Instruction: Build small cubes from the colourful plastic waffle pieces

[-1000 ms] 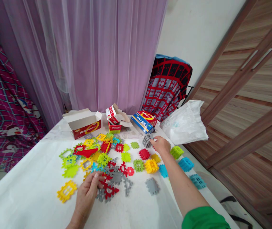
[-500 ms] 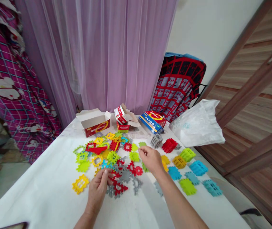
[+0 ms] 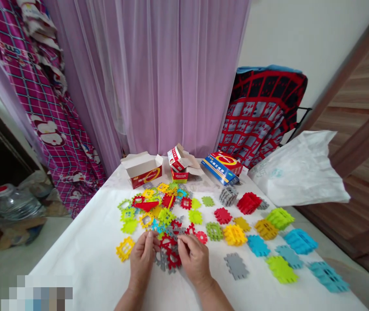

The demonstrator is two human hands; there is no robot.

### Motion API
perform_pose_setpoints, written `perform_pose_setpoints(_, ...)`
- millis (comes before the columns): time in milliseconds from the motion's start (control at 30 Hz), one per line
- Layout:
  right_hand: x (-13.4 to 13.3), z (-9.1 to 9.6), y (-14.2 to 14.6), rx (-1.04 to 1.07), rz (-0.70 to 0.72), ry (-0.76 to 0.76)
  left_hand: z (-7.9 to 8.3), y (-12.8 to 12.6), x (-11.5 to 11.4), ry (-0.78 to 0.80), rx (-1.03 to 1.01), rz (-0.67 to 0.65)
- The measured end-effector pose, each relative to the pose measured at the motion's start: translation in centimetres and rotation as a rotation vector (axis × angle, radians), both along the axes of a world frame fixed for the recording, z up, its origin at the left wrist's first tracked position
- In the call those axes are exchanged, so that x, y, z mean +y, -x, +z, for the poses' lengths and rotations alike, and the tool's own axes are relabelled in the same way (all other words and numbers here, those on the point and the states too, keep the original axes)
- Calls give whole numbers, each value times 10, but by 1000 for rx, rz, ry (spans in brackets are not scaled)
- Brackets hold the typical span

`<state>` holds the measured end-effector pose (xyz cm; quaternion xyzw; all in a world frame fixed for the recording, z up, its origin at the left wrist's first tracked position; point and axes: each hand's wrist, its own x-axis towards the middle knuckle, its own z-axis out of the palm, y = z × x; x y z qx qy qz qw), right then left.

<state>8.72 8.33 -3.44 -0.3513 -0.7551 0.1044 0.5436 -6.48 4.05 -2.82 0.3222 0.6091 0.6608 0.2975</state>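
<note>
My left hand [image 3: 143, 255] is at the front left of a loose pile of plastic interlocking building pieces, thumb and fingers pinched together. Opposite it, my right hand [image 3: 195, 258] is closed the same way, fingertips at the pile's front right. What either hand holds, if anything, I cannot make out. Between the fingertips show a grey notched piece [image 3: 175, 232] and red pieces [image 3: 173, 259], partly hidden by the hands. A yellow window piece [image 3: 125, 249] lies left of my left hand. The pile also has green, blue and yellow pieces, and a long red piece [image 3: 146, 206].
Sorted stacks stand on the right: yellow [image 3: 235, 235], red [image 3: 249, 203], grey [image 3: 228, 195] and blue [image 3: 300, 241]. A flat grey piece [image 3: 236, 265] lies nearer. Behind are an open red carton [image 3: 147, 177], a blue box [image 3: 220, 169] and a white plastic bag [image 3: 301, 172].
My right hand has moved left and nearer, from beside the green pieces to the pile's front, uncovering a red piece and the yellow stack. The view has turned slightly left.
</note>
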Motion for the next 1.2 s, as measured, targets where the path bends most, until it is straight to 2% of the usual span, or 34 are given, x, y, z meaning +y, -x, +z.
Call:
perform_pose_setpoints(167, 5, 1, -2, 96, 11, 39, 1, -1, -3, 23, 47, 20)
perform_pose_setpoints(400, 19, -6, -11, 312, -108, 212, 2, 0, -8, 64, 206, 128)
perform_pose_setpoints(667, 29, -12, -17, 437, -155, 262, 7, 6, -28, 119, 313, 213)
perform_pose_setpoints(867, 10, -2, -13, 288, -81, 138, 8, 9, -32, 198, 356, 144)
perform_pose_setpoints(1000, -9, 0, -11, 166, -13, 121, 10, 9, -29, 206, 389, 122)
perform_pose_setpoints(1200, -18, -8, -43, 157, -65, 162, 13, 8, -27, 245, 456, 99)
